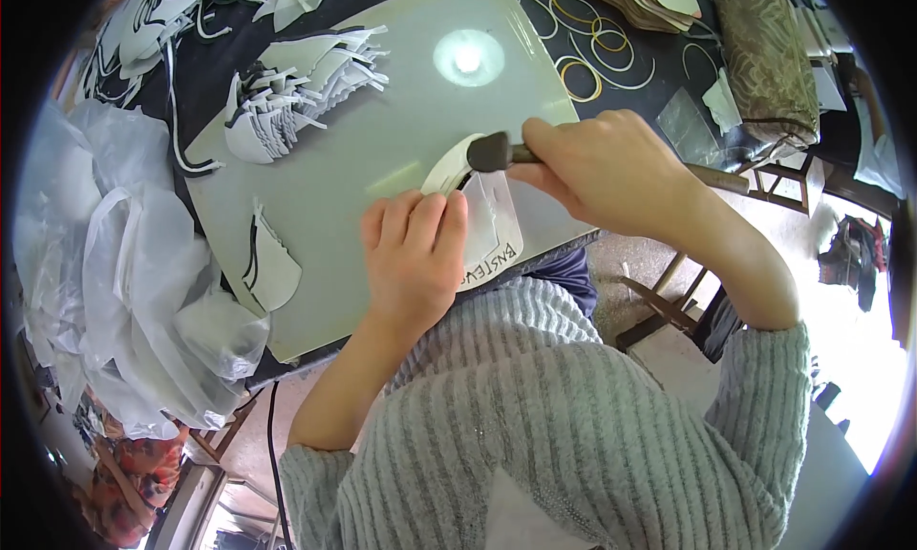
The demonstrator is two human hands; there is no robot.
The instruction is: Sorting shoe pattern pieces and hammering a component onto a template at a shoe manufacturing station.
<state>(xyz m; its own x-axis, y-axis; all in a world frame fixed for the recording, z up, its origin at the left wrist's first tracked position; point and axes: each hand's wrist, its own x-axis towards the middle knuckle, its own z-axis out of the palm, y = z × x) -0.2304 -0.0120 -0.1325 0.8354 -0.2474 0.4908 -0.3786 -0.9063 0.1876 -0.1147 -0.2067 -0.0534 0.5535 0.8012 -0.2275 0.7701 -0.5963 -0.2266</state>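
My right hand (611, 168) is closed round the wooden handle (721, 179) of a hammer. The dark hammer head (489, 152) is at the edge of a curved white piece (447, 171), just beyond my left fingertips. With its fingers bent and close together, my left hand (420, 249) presses that piece down. Partly under it lies a pale, rounded template (501, 220) with handwriting along its near edge; my left hand covers part of it. To the left, a single white piece with black edging (275, 268) lies on the smooth grey-green board (353, 292).
A stack of similar white pieces (277, 106) stands at the board's far left. Clear plastic bags (143, 263) crowd the left side. Beyond the board's right edge are tape rings (597, 53), brown card patterns (630, 0) and a patterned cloth roll (767, 67).
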